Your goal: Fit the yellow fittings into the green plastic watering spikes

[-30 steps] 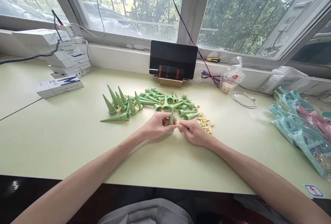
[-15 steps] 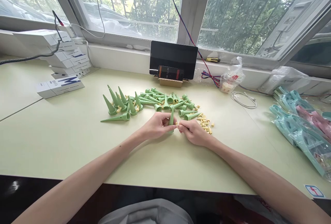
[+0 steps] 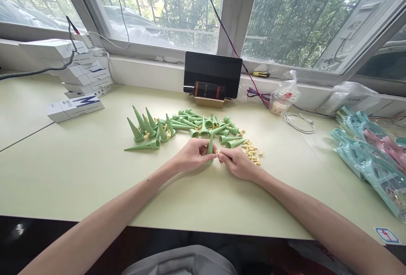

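My left hand [image 3: 195,155] is closed around a green plastic cone [image 3: 210,144] that points upward, its lower part partly hidden by the thumb. Against the cone's right side, my right hand [image 3: 234,161] pinches a small yellow plastic peg [image 3: 217,152], mostly covered by the fingertips. Just right of that hand lies a heap of loose yellow pegs [image 3: 253,156]. Behind both hands spreads a pile of green cones [image 3: 187,125], most on their sides. Several upright cones [image 3: 136,134] stand to the left, some with yellow pegs at their bases, beside one lying cone [image 3: 142,145].
A dark tablet [image 3: 212,72] with a phone [image 3: 209,90] before it leans at the back. White boxes [image 3: 76,108] are stacked at the left. At right are a bagged cup [image 3: 283,97], a coiled white cable [image 3: 299,123] and bagged teal plastic items [image 3: 364,156].
Both hands hold nearly the same position on the cone and peg. The whole view has shifted very slightly; nothing on the table has visibly moved.
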`<state>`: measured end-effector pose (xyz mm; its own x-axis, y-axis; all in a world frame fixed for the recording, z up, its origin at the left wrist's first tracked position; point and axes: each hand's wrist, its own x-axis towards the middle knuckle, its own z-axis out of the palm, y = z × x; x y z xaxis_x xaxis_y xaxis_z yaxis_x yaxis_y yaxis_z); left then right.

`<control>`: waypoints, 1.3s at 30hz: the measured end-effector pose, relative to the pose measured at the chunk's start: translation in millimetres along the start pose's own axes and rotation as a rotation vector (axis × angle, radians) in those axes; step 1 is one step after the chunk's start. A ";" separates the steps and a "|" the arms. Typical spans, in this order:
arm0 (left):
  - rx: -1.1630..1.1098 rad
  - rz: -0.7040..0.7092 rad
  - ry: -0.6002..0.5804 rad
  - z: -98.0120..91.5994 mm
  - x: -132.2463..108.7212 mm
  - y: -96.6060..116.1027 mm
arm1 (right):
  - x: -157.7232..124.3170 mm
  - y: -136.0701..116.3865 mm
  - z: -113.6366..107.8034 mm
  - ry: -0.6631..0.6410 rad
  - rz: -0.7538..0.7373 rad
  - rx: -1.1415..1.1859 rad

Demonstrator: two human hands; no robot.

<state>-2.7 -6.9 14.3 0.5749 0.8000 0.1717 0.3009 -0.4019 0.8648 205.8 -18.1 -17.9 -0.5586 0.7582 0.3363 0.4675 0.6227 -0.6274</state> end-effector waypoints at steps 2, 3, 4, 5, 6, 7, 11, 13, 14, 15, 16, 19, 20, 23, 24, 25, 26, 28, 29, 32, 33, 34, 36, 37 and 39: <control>-0.014 -0.012 0.021 -1.4 0.6 1.6 | 0.3 -1.2 0.3 0.047 0.023 -0.008; -0.022 -0.018 0.035 -2.8 0.9 2.2 | 0.5 -1.8 0.6 0.080 0.037 -0.013; -0.024 -0.028 0.053 -4.4 1.2 2.4 | 0.6 -2.2 0.9 0.114 0.048 -0.017; -0.027 -0.039 0.077 -6.3 1.4 2.3 | 0.7 -2.5 1.3 0.142 0.052 -0.024; -0.023 -0.056 0.099 -8.3 1.6 1.7 | 0.7 -2.6 1.8 0.157 0.049 -0.031; -0.011 -0.076 0.120 -10.1 1.7 0.7 | 0.7 -2.5 2.2 0.162 0.041 -0.041; 0.129 -0.080 0.199 -12.9 2.0 -6.2 | 0.2 -1.8 4.0 0.103 0.002 -0.105; 0.229 -0.060 0.217 -11.8 2.6 -9.4 | 0.1 -1.5 4.4 0.087 -0.006 -0.131; 0.258 -0.055 0.214 -11.1 3.0 -10.5 | 0.1 -1.5 4.4 0.082 -0.006 -0.137; 0.278 -0.051 0.209 -10.5 3.4 -11.2 | 0.1 -1.7 4.4 0.080 -0.005 -0.140; 0.293 -0.050 0.205 -10.1 3.7 -11.5 | 0.2 -2.0 4.3 0.079 -0.003 -0.141; 0.323 -0.039 0.200 -10.4 4.1 -11.5 | 0.7 -3.3 4.0 0.072 0.007 -0.145; 0.332 -0.030 0.201 -11.0 4.1 -11.4 | 0.9 -3.7 4.0 0.071 0.009 -0.148; 0.369 -0.006 0.199 -14.5 3.9 -12.3 | 1.2 -4.2 3.9 0.067 0.007 -0.159; 0.382 -0.005 0.203 -16.1 3.9 -12.9 | 1.2 -4.1 3.9 0.067 0.004 -0.161; 0.393 -0.007 0.212 -18.0 3.9 -13.7 | 1.1 -4.0 3.8 0.067 0.002 -0.162; 0.403 -0.009 0.229 -20.0 3.9 -14.3 | 1.1 -3.8 3.7 0.067 0.001 -0.162; 0.427 -0.013 0.289 -23.9 3.7 -15.1 | 1.0 -3.8 3.6 0.067 0.001 -0.164; 0.442 -0.019 0.328 -25.7 3.4 -15.1 | 1.1 -3.8 3.7 0.066 0.001 -0.165; 0.474 -0.062 0.444 -29.4 2.4 -13.6 | 1.2 -3.9 4.0 0.065 -0.002 -0.165; 0.480 -0.073 0.476 -30.0 1.9 -12.8 | 1.2 -3.9 4.2 0.066 -0.005 -0.162; 0.483 -0.081 0.505 -30.3 1.4 -11.9 | 1.1 -3.8 4.3 0.066 -0.007 -0.159; 0.479 -0.084 0.551 -30.8 0.6 -10.1 | 0.9 -3.6 4.4 0.067 -0.011 -0.155; 0.473 -0.084 0.570 -31.3 0.2 -9.2 | 0.8 -3.5 4.4 0.068 -0.011 -0.154; 0.472 -0.080 0.619 -33.0 -0.5 -7.8 | 0.6 -3.3 4.3 0.068 -0.011 -0.154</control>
<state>-30.4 10.6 23.0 0.0504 0.8817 0.4691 0.6952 -0.3682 0.6174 201.0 -20.5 -18.6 -0.5192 0.7593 0.3922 0.5642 0.6492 -0.5101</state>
